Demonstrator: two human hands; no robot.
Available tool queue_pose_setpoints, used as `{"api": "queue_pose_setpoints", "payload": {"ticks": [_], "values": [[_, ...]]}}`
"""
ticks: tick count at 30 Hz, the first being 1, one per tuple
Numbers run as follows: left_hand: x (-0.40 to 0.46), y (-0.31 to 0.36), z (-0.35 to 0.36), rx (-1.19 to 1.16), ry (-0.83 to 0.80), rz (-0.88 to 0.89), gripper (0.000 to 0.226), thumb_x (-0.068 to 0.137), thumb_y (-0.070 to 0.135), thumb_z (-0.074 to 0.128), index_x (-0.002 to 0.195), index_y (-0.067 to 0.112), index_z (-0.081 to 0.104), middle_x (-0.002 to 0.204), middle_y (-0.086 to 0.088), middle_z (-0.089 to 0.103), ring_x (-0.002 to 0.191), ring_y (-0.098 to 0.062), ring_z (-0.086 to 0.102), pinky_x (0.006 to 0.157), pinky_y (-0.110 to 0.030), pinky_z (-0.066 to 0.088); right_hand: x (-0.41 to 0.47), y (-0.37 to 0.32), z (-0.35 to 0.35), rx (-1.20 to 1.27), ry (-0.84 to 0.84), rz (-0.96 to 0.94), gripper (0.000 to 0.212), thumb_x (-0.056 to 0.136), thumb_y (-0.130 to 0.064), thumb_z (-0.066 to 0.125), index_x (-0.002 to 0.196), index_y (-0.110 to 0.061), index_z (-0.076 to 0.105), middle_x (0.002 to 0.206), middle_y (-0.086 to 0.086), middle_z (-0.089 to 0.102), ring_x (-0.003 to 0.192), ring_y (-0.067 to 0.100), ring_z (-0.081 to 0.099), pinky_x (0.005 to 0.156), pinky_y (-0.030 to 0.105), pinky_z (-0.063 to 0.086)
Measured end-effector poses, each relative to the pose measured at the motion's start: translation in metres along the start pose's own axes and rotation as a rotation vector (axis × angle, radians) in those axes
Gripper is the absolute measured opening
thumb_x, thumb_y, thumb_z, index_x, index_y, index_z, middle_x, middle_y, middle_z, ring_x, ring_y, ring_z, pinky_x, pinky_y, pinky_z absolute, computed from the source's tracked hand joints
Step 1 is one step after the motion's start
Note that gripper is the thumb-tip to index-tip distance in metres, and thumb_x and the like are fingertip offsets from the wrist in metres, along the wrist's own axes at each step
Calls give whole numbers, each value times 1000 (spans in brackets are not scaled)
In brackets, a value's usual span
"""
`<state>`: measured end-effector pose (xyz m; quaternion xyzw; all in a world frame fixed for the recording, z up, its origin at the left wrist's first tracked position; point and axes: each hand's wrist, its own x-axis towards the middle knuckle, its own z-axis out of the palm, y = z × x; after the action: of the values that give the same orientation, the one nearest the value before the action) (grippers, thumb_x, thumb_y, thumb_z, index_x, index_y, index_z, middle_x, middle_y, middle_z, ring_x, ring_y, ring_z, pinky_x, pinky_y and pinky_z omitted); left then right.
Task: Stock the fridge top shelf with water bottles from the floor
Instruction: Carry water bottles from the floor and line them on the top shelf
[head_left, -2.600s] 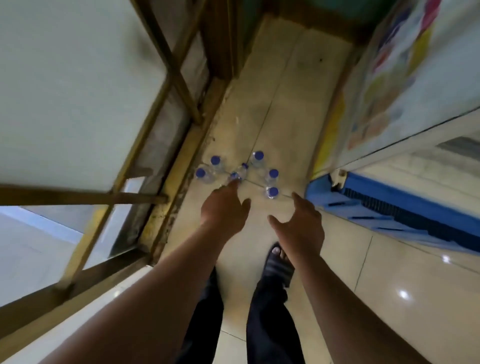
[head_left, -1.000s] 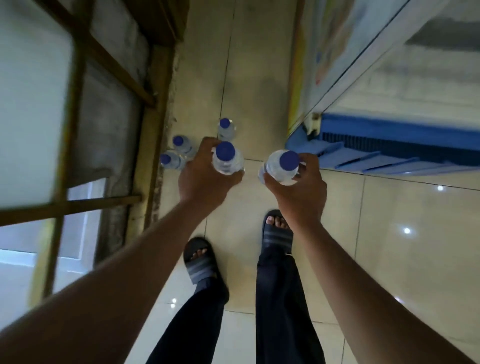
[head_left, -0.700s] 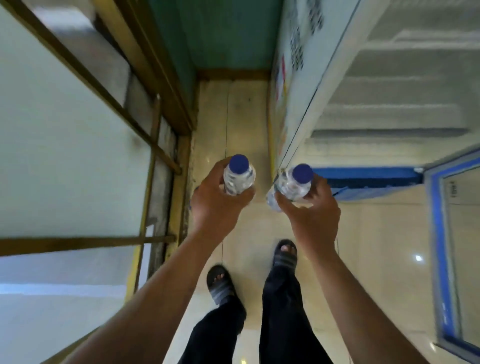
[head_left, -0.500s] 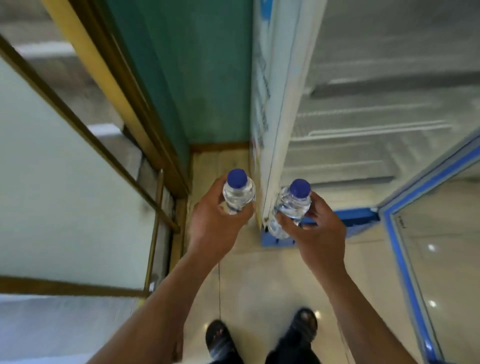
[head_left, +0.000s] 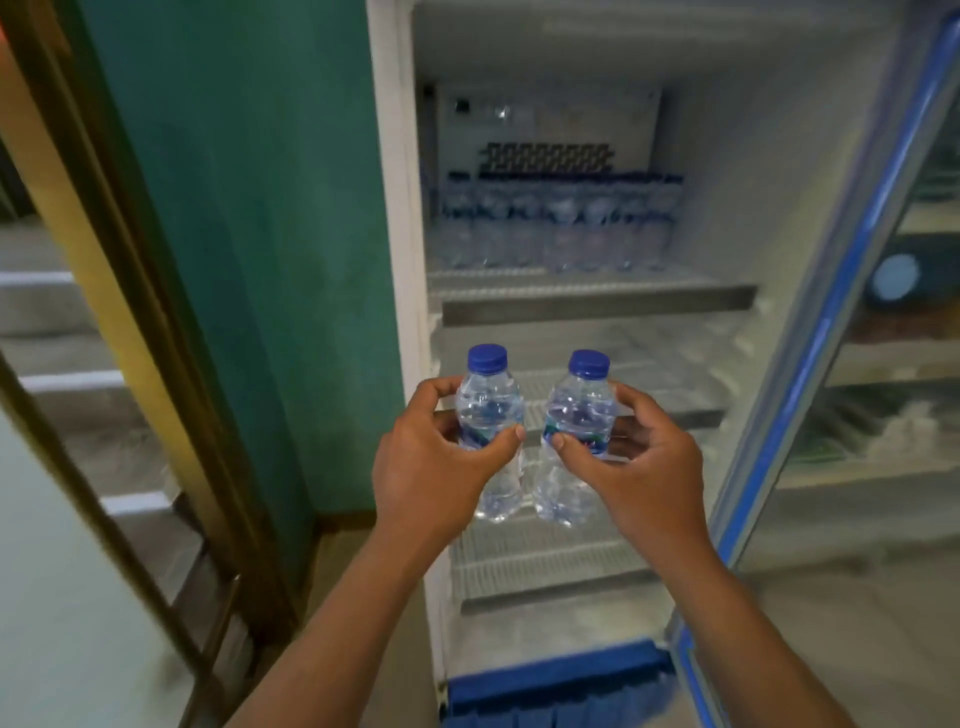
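While the top shelf (head_left: 592, 299) already carries a row of bottles (head_left: 556, 228) along its back edge, its front edge lies bare. Each hand grips one upright bottle before the open fridge (head_left: 395, 208): left hand (head_left: 431, 467) on left bottle (head_left: 489, 415), right hand (head_left: 639, 462) on right bottle (head_left: 576, 421). Both await shelving.

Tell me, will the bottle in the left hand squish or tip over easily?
The left bottle looks thin and clear, so probably squishy. It seems full, so fairly heavy. Tall and narrow, it might tip on the wire shelf.
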<state>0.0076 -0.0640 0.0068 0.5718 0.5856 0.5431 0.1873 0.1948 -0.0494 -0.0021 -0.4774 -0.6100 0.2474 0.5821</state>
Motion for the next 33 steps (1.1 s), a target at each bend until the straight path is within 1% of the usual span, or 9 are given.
{"api": "queue_pose_setpoints", "payload": {"ticks": [5,10,14,18,21,25,28,31,33], "values": [[44,53,26,-27,59,122,55,70,57,78,117,36,61,91,23,73,79,5,70,73,-35,61,63,-20,-32,32,39,-54,54,67,-29,90,113,-21,65,87,-7,76,75,6,73,68,30,62],[97,81,37,-18,101,166,61,67,67,73,119,39,63,88,22,73,78,1,71,74,-36,61,124,-36,-42,39,61,-111,48,68,-36,89,107,-23,64,83,-10,75,71,2,72,62,21,59],[143,91,47,2,122,189,57,69,65,74,119,41,64,90,23,73,80,2,70,75,-35,60,178,-36,-31,23,78,-122,53,68,-47,86,111,-25,65,88,-7,75,74,7,73,65,29,61],[197,89,58,7,124,208,51,76,56,75,122,39,64,96,21,72,82,3,68,74,-29,59,232,-39,-6,-33,114,-149,52,69,-48,86,110,-29,59,86,-23,61,76,-6,62,66,19,52],[237,79,68,46,150,196,45,80,54,72,120,37,63,98,17,72,85,-3,67,73,-27,56,269,-33,18,-40,118,-148,55,71,-45,85,117,-24,63,91,-16,61,80,0,62,70,22,53],[286,63,86,-24,86,158,41,81,44,75,118,33,62,104,13,70,91,-7,66,75,-25,53,311,-14,47,-21,117,-153,41,75,-36,85,103,-33,54,81,-23,57,73,-5,57,69,23,52],[318,51,102,-5,101,83,42,81,41,76,119,30,62,109,10,68,89,-9,63,77,-24,51,341,3,66,-37,102,-131,39,77,-33,84,104,-28,56,93,-14,62,83,7,63,75,25,52],[346,36,119,-23,90,61,39,81,34,78,117,26,64,114,6,69,93,-11,63,80,-25,51,366,22,83,-54,115,-73,33,79,-27,83,99,-28,56,99,-9,62,87,11,61,78,25,49],[364,27,127,-38,90,55,39,82,32,77,118,26,64,117,5,68,98,-13,64,86,-30,54,382,34,93,-62,136,-74,31,77,-28,84,99,-25,63,102,-4,67,90,15,64,80,30,54]]}}
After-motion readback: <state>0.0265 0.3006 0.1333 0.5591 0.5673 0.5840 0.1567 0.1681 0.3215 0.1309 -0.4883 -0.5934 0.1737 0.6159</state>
